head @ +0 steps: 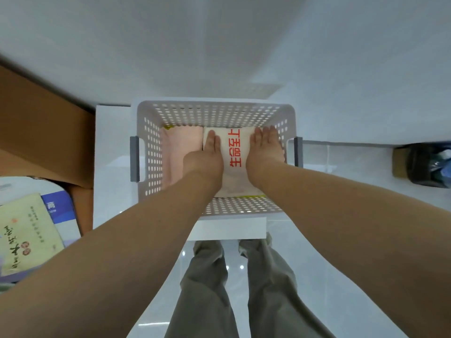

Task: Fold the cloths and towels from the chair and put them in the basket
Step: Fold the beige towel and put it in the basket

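A white perforated basket (214, 111) with grey handles stands on a white stand in front of me. Inside on the right lies a folded white towel (235, 147) with red characters printed on it. My left hand (207, 157) presses flat on its left part, fingers straight. My right hand (264, 152) presses flat on its right part, beside the basket's right wall. A folded pink towel (178, 152) lies in the left half of the basket, next to the white one. A bit of yellow-green cloth shows under the towels at the near and far edges. The chair is out of view.
A brown cardboard box (41, 132) stands at the left. Booklets and papers (26, 232) lie at the lower left. A dark bin with a bag (427, 164) sits on the floor at the right. My legs stand on glossy white floor below the stand.
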`<state>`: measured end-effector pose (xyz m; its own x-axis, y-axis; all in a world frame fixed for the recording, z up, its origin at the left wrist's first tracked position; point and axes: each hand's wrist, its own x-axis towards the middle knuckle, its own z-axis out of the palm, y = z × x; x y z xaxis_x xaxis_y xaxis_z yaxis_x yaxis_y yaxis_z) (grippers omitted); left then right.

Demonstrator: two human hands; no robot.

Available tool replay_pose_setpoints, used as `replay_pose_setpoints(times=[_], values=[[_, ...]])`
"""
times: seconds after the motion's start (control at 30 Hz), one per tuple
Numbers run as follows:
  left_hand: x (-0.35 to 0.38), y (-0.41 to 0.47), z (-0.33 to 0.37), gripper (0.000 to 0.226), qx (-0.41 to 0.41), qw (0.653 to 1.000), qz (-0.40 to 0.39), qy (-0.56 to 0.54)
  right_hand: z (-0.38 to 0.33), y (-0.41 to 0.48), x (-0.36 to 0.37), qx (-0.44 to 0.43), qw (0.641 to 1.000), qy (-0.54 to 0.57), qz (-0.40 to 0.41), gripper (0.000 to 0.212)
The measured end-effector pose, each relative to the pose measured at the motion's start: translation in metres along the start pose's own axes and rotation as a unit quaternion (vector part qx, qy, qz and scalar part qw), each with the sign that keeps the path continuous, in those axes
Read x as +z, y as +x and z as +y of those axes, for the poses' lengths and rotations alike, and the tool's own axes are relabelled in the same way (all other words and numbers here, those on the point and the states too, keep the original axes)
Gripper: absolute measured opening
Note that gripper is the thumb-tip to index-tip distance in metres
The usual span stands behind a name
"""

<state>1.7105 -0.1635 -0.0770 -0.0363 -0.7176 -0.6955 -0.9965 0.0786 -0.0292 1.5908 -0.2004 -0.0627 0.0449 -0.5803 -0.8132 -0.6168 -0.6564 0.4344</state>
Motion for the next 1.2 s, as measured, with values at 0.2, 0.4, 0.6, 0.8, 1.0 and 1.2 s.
replay_pose_setpoints(times=[0.2, 0.4, 0.6, 0.8, 1.0, 1.2], values=[[0.007, 0.004, 0.005, 0.099, -0.018, 1.000, -0.002, -0.008, -0.005, -0.001, 0.009, 0.011, 1.000, 0.012, 0.016, 0.090], [-0.029, -0.056, -0.019, 0.095, 0.050, 0.999, -0.017, -0.011, 0.011, -0.072, -0.001, -0.016, 0.997, 0.068, 0.023, 0.080], [-0.100, -0.144, -0.024, 0.047, 0.051, 0.990, 0.001, -0.130, 0.042, -0.185, -0.009, -0.050, 0.942, 0.318, 0.097, 0.060], [-0.164, -0.195, 0.016, 0.045, 0.118, 0.987, 0.045, -0.098, 0.102, -0.258, 0.001, 0.067, 0.679, 0.715, 0.152, 0.030], [-0.215, -0.227, 0.119, 0.029, 0.192, 0.976, 0.083, -0.067, 0.160, -0.313, 0.070, 0.157, 0.472, 0.852, 0.165, 0.028], [-0.247, -0.269, 0.266, 0.029, 0.268, 0.956, 0.099, -0.074, 0.228, -0.380, 0.179, 0.222, 0.316, 0.903, 0.189, 0.021]])
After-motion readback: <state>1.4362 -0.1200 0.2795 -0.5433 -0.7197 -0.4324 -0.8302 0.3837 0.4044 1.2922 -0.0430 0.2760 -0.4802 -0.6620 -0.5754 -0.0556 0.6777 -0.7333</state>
